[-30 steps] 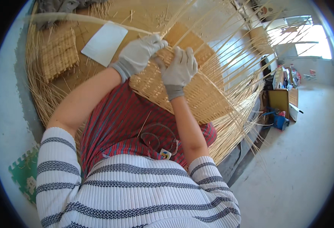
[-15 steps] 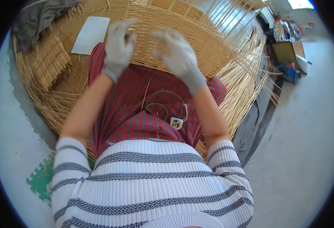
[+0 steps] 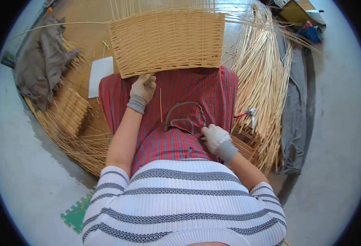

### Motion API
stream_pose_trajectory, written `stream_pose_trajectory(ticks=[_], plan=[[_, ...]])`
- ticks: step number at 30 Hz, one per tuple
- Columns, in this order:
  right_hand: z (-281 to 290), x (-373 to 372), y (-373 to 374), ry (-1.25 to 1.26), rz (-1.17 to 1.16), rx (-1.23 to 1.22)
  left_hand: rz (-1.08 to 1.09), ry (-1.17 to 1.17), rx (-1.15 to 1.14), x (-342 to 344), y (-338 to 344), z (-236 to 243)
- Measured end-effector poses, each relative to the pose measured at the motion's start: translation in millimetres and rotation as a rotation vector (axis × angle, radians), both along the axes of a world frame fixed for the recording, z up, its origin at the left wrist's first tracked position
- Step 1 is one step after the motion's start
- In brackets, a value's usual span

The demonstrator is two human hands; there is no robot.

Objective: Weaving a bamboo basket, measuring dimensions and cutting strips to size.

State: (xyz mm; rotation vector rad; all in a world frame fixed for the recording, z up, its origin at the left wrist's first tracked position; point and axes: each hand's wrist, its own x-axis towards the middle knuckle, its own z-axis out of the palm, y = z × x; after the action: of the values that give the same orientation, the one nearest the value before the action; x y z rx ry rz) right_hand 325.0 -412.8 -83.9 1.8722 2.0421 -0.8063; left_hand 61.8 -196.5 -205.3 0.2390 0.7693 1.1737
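A pale woven wicker basket (image 3: 168, 41) rests across my knees, its side wall toward me and loose stakes sticking up beyond it. My left hand (image 3: 143, 87), in a light work glove, is at the basket's lower left edge with its fingers curled closed there. My gloved right hand (image 3: 216, 139) is low on my lap by the waist, fingers pressed together at the end of a dark cord (image 3: 182, 105). What lies under those fingertips is hidden. A thin reddish stick (image 3: 161, 105) lies on the red striped cloth (image 3: 147, 127) over my lap.
To the right lie a large bundle of wicker rods (image 3: 258, 53), red-handled pruning shears (image 3: 248, 114) and grey cloth (image 3: 293, 110). On the left are a white sheet (image 3: 101, 77), a small woven piece (image 3: 71, 110) and crumpled grey fabric (image 3: 43, 61).
My right hand has dropped from the basket to my lap by the cord. My left hand has moved to the basket's lower edge. The basket now sits squarely across my knees, and the view has shifted.
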Motion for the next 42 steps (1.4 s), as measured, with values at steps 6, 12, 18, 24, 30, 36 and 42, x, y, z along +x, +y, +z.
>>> stream_pose_trajectory(ticks=[6, 12, 18, 24, 30, 36, 42], plan=[[18, 29, 8, 0.705, -0.198, 0.157, -0.107, 0.410, 0.258, 47, -26, 73], [-28, 2, 41, 0.959, -0.204, 0.514, -0.896, 0.848, 1.042, 110, -107, 109], [-28, 13, 37, 1.525, -0.647, -0.081, -1.037, 1.142, 0.997, 117, -116, 118], [-68, 169, 61, 1.649, -0.914, 0.715, -1.052, 1.591, 1.035, 111, -91, 84], [-257, 304, 16, -0.070, -1.059, 0.549, -0.321, 0.925, 0.268, 85, -46, 66], [-252, 268, 11, -0.291, -1.165, 0.345, -0.134, 0.785, 0.184, 82, 8, 80], [-238, 265, 14, -0.478, -1.105, 0.237, -0.056, 0.659, 0.209, 99, 49, 82]])
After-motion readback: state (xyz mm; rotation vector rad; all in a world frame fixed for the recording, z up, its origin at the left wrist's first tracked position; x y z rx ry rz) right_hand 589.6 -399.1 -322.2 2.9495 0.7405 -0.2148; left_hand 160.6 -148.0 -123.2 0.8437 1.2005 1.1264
